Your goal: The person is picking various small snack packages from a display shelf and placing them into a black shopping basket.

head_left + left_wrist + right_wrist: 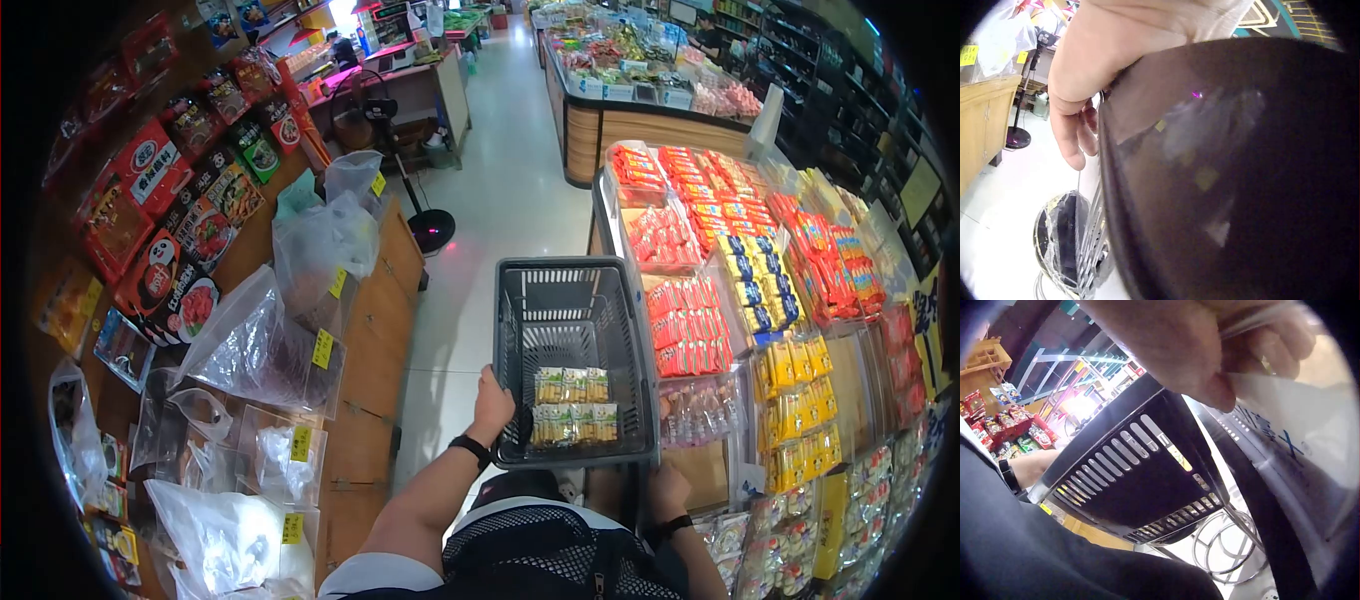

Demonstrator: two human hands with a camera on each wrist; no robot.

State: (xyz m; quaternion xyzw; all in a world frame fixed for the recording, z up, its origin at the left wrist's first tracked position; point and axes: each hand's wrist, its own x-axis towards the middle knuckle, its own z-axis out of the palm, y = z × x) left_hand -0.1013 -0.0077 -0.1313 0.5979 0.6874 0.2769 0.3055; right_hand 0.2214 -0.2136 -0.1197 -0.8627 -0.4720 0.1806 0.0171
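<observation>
- So the main thing here is the black shopping basket [560, 342], middle of the frame, a bit right of center. Its long axis runs up and down the picture, short end toward the person.
- Left hand [492, 405] is on the basket's left long side, fingers hooked over the rim, so it's gripping. Basket body lies straight to the right of it.
- Right hand [668, 492] sits just outside the basket's lower right corner, so the basket is up and left of it. Fingers look curled next to clear plastic [1297, 419], but I honestly can't tell if it's holding anything or touching the basket.
- For the basket I'd call the left the key hand; for the bins, the right is way closer.
- Inside the basket: small packs [574, 425] in two rows, at the lower end. Upper part of the basket floor is bare.
- Right of the basket: bins with red packs [690, 322], yellow packs [797, 365], plus a tray [697, 475] showing brown bottom near the right hand.
- Left of frame: bins draped with clear bags [240, 340], well apart from the basket.
</observation>
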